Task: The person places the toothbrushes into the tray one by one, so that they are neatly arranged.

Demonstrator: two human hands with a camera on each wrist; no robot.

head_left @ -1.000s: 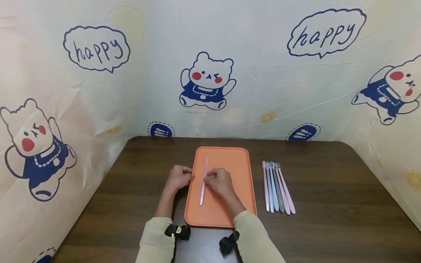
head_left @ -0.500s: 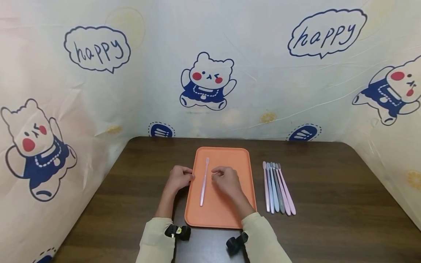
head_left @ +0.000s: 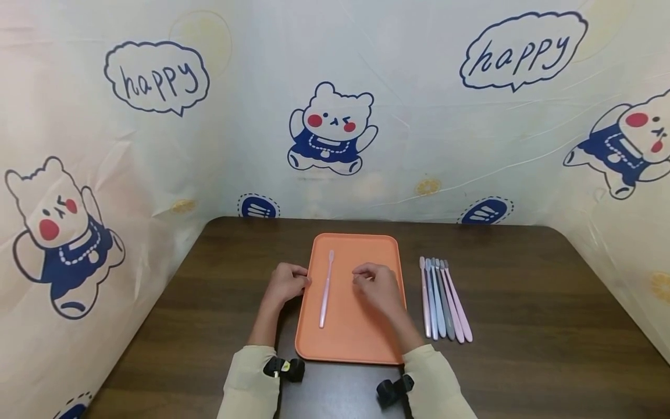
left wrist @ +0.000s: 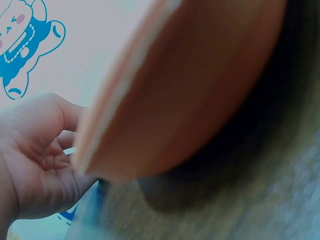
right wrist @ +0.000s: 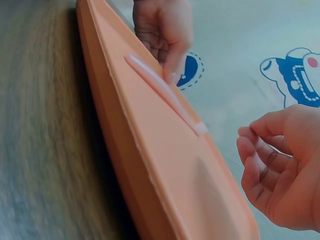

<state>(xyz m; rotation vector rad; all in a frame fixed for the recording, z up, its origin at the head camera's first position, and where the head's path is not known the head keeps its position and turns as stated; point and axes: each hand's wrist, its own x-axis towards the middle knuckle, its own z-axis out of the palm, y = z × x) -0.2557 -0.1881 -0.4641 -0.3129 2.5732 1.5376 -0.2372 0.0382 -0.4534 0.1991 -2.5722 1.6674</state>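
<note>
A pink toothbrush [head_left: 325, 289] lies lengthwise on the left half of the orange tray [head_left: 361, 343], bristle end away from me. My left hand [head_left: 285, 283] grips the tray's left rim between thumb and fingers; in the left wrist view the tray wall [left wrist: 190, 100] covers part of those fingers. Over the right half of the tray hovers my right hand [head_left: 378, 285], its fingers loosely bent and holding nothing. The right wrist view shows this hand [right wrist: 280, 167] apart from the toothbrush [right wrist: 160, 89].
Several toothbrushes [head_left: 445, 299] in pink, blue and grey lie side by side on the dark wooden table [head_left: 523, 302], to the right of the tray. A printed curtain [head_left: 408, 134] rises behind the table and along both sides.
My right hand has let go of the pink toothbrush and moved right, away from it. The toothbrush stays on the tray, and my left hand keeps its place at the rim.
</note>
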